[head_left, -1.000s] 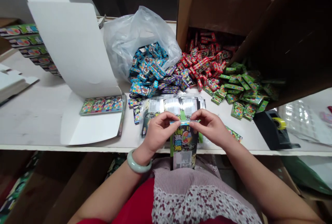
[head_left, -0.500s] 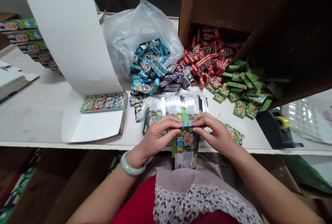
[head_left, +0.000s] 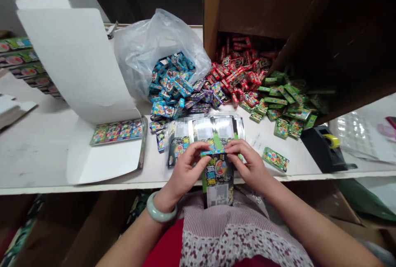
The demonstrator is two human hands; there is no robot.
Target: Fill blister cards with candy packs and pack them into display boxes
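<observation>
Both my hands grip one printed dark packet (head_left: 218,178) that stands upright at the table's front edge, over my lap. My left hand (head_left: 185,170) pinches its top left corner, and my right hand (head_left: 247,164) pinches its top right corner. A small blue box (head_left: 213,151) sits at the packet's mouth between my fingertips. Behind the packet lies a stack of flat printed bags (head_left: 204,131) on the white table (head_left: 40,151).
Heaps of small boxes lie behind: blue ones (head_left: 173,85) spilling from a clear plastic bag (head_left: 148,48), red ones (head_left: 241,73) and green ones (head_left: 284,106) from a tipped cardboard carton (head_left: 266,7). An open white display box (head_left: 93,93) stands left. A tape dispenser (head_left: 324,147) sits right.
My hands have stayed on the packet's top, closing in a little around the blue box. The view shifted slightly; nothing else on the table moved.
</observation>
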